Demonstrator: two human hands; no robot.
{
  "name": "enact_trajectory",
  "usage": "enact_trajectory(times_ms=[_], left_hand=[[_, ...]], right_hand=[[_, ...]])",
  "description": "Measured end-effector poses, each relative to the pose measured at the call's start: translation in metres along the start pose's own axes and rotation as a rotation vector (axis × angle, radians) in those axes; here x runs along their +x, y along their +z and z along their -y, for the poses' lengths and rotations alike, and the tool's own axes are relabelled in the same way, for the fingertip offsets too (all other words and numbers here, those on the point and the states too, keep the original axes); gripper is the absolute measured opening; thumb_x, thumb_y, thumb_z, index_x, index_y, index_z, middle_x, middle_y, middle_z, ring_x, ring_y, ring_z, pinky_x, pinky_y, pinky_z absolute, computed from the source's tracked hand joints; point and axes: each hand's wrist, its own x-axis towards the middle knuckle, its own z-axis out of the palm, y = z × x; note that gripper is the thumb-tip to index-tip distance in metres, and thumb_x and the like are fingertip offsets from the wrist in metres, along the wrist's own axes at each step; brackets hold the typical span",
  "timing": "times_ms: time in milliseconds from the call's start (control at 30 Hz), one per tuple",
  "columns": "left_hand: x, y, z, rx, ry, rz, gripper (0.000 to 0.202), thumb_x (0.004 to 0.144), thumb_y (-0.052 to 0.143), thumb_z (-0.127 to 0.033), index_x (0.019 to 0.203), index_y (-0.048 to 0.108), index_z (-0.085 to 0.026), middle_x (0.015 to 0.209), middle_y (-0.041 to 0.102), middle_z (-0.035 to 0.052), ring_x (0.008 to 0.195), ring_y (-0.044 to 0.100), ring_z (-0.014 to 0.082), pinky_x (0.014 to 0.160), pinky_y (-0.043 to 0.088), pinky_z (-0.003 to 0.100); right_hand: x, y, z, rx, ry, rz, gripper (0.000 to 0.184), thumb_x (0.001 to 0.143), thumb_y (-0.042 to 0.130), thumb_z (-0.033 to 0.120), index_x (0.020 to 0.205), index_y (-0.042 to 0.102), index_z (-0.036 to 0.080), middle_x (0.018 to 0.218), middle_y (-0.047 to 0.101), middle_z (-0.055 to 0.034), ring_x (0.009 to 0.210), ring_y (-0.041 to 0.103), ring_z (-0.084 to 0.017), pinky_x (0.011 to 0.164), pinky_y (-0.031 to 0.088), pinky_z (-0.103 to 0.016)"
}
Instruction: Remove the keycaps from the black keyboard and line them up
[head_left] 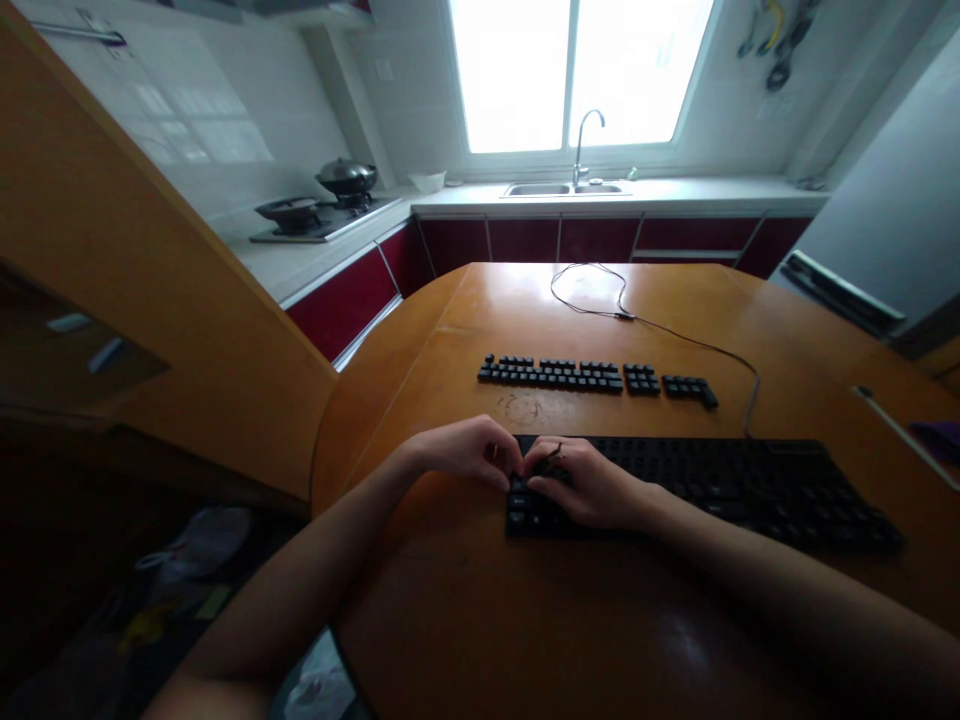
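A black keyboard lies across the near part of a round wooden table. Both of my hands meet over its left end. My left hand has its fingers curled and pinched at the keyboard's top left corner. My right hand rests on the left keys with its fingers closed round a small dark tool or keycap that I cannot make out. Farther back on the table, rows of loose black keycaps are laid out in a line.
The keyboard's cable loops across the table toward the back. A flat strip lies at the right edge. Behind are a red-fronted counter, a sink with tap, a gas stove with pans and a bright window.
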Motion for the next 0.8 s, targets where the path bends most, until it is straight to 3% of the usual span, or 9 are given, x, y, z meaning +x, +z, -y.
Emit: enact_trajectory(times_ms=[433, 633, 800], left_hand=[[0.001, 0.003, 0.003, -0.116, -0.032, -0.001, 0.031, 0.069, 0.085, -0.031, 0.080, 0.063, -0.013, 0.071, 0.062, -0.0029, 0.063, 0.054, 0.0099, 0.058, 0.043, 0.019], [0.003, 0.002, 0.003, -0.066, -0.018, -0.003, 0.027, 0.069, 0.085, -0.028, 0.080, 0.065, -0.013, 0.074, 0.065, -0.0017, 0.067, 0.057, 0.0110, 0.060, 0.044, 0.019], [0.002, 0.001, 0.001, -0.077, -0.018, 0.003, 0.026, 0.071, 0.084, -0.029, 0.083, 0.067, -0.014, 0.073, 0.064, -0.0016, 0.065, 0.057, 0.0110, 0.061, 0.045, 0.020]], right_hand=[[0.015, 0.014, 0.007, -0.092, 0.083, 0.090, 0.005, 0.093, 0.056, 0.018, 0.098, 0.058, 0.016, 0.099, 0.068, -0.0109, 0.091, 0.064, -0.022, 0.082, 0.051, -0.034], [0.015, 0.016, 0.002, -0.205, 0.023, 0.137, 0.003, 0.094, 0.055, 0.018, 0.097, 0.055, 0.016, 0.098, 0.065, -0.0119, 0.092, 0.063, -0.023, 0.082, 0.051, -0.036], [0.011, 0.017, -0.003, -0.076, 0.039, 0.064, 0.004, 0.094, 0.052, 0.016, 0.098, 0.054, 0.018, 0.097, 0.065, -0.0087, 0.088, 0.062, -0.020, 0.080, 0.050, -0.033]])
